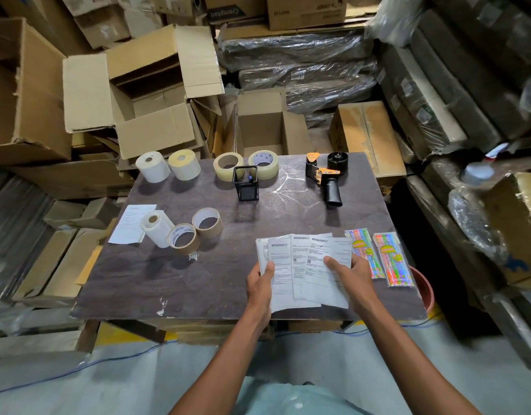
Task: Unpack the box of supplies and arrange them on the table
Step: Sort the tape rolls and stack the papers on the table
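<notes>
The person is fanning out a sheaf of printed sheets point(303, 271) at the near edge of the table point(198, 283), so the step in hand looks like the arranging one, late in the job. The left hand point(259, 283) is pinching the left edge of the sheaf, thumb on top and fingers hidden beneath, while the right hand point(352, 275) is holding the right side, thumb pressing on the top sheet; each grip is closing on the paper, neither is spread. Just right of the right hand two packets of coloured pens point(379, 257) are lying side by side on the table. Beyond the hands a black mesh pen cup point(246, 184) is standing upright, and a tape dispenser point(327, 175) is lying farther off to the right. Away to the left of the left hand tape rolls point(195, 230) and label rolls point(156, 229) are sitting in two groups. An open box point(264, 127) is standing past the table's far edge; its visible floor looks bare. The next move probably calls for laying the sheets flat in the bare patch under the hands, keeping them off the pens
</notes>
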Demonstrator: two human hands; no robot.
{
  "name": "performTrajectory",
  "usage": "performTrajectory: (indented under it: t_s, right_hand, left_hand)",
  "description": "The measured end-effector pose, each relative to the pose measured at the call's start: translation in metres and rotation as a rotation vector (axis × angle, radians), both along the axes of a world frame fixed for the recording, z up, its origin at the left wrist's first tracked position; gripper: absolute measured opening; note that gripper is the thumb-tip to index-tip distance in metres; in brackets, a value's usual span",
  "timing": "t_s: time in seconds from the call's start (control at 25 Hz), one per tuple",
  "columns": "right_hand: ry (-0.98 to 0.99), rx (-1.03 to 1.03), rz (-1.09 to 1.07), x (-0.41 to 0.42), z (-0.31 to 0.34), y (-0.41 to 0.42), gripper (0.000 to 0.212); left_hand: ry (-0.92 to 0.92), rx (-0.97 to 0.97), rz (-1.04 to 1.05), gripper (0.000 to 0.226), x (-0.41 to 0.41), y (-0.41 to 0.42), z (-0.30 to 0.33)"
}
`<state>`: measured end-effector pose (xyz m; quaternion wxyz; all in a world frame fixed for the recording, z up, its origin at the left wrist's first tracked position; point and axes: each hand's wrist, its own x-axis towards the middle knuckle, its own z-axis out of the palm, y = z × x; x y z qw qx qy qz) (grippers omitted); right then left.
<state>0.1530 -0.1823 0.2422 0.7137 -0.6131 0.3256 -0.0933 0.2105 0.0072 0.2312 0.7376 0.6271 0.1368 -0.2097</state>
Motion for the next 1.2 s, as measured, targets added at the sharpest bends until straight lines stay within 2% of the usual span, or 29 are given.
performTrajectory:
  t_s: [0.12, 0.32, 0.44, 0.56, 0.68, 0.72, 0.84, 0.88, 0.96, 1.04, 1.2]
  right_hand:
    - [0.019, -0.003, 0.064, 0.004, -0.003, 0.008, 0.024]
    - [0.067, -0.014, 0.306, 0.018, -0.012, 0.031, 0.032]
    - [0.081, -0.059, 0.284, 0.026, -0.015, 0.044, 0.035]
    - [0.104, -0.121, 0.260, 0.026, -0.014, 0.054, 0.026]
    - [0.112, -0.181, 0.217, 0.023, -0.019, 0.059, 0.044]
    - [0.111, -0.220, 0.208, 0.024, -0.022, 0.059, 0.053]
    - [0.082, -0.342, 0.216, 0.023, -0.020, 0.059, 0.077]
    - [0.044, -0.388, 0.219, 0.023, -0.018, 0.060, 0.079]
    - [-0.023, -0.479, 0.214, 0.023, -0.019, 0.061, 0.065]
    - [-0.007, -0.541, 0.226, 0.024, -0.025, 0.058, 0.045]
    - [-0.001, -0.559, 0.289, 0.033, -0.028, 0.041, 0.034]
  left_hand:
    - [0.000, -0.016, -0.023, 0.022, -0.001, 0.000, 0.000]
    - [0.013, -0.004, -0.113, 0.024, -0.001, -0.002, 0.002]
    - [0.053, -0.023, -0.071, 0.026, -0.001, -0.006, 0.002]
    - [0.063, -0.038, -0.047, 0.027, 0.000, -0.008, -0.001]
    - [0.022, -0.063, -0.042, 0.025, -0.001, -0.010, -0.001]
    - [-0.015, -0.052, -0.042, 0.031, 0.000, -0.010, 0.000]
    - [-0.214, 0.149, -0.110, 0.085, 0.004, -0.007, -0.004]
    - [-0.280, 0.216, -0.142, 0.089, 0.004, -0.006, -0.006]
    - [-0.362, 0.322, -0.198, 0.073, 0.005, -0.005, -0.012]
    - [-0.398, 0.403, -0.236, 0.053, 0.008, -0.003, -0.016]
    - [-0.416, 0.421, -0.297, 0.049, 0.027, 0.009, -0.016]
